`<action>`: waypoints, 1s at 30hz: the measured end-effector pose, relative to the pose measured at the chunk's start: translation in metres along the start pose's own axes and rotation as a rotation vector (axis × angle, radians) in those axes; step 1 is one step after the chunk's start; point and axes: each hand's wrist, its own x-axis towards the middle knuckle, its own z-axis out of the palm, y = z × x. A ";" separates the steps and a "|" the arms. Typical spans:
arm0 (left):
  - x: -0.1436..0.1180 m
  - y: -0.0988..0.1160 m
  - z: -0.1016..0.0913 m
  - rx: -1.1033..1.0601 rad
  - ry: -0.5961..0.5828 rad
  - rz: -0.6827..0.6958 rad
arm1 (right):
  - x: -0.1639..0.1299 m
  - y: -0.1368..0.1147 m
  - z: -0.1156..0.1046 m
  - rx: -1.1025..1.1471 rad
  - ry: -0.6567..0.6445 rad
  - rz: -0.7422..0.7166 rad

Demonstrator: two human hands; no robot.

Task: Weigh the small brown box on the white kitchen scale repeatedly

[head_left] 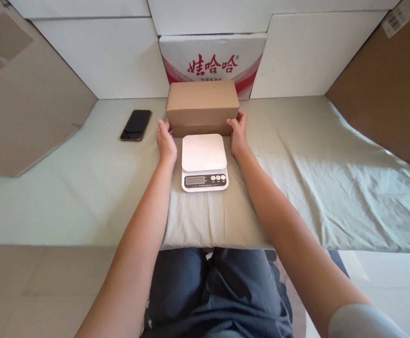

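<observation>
We press our left hand [165, 141] and right hand [238, 134] flat against the two ends of a plain brown cardboard box [201, 107], palms clamping it between them with fingers only partly curled; the box sits on the cloth-covered surface [314, 178], just behind a white kitchen scale [204, 162] whose display and buttons face us. Our judgement is that a grip by side pressure alone could let the box slide out or tilt, and its near lower edge stands so close to the scale's platform that it might catch the rim and nudge the scale on the soft, wrinkled cloth. A dark phone [136, 125] lies apart to the left, a red-lettered carton [214, 63] stands touching or just behind the box, and brown cardboard panels [388, 89] hem in both sides, limiting room.
</observation>
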 end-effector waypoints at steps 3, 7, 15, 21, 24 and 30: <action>0.000 0.000 -0.001 -0.002 0.009 -0.032 | -0.001 -0.001 -0.001 0.018 -0.003 0.011; 0.004 -0.004 -0.004 0.015 0.080 -0.022 | -0.001 -0.004 -0.002 0.019 0.001 0.006; 0.005 -0.011 -0.004 0.032 0.139 0.018 | 0.001 -0.005 -0.004 0.040 0.021 0.016; 0.004 -0.010 -0.002 0.026 0.097 0.021 | -0.008 -0.015 0.001 -0.041 -0.016 0.020; 0.005 -0.010 -0.003 0.034 0.093 0.022 | -0.011 -0.019 0.002 -0.087 -0.054 0.017; 0.004 -0.011 -0.003 0.038 0.053 0.044 | -0.012 -0.022 0.004 -0.136 -0.085 0.010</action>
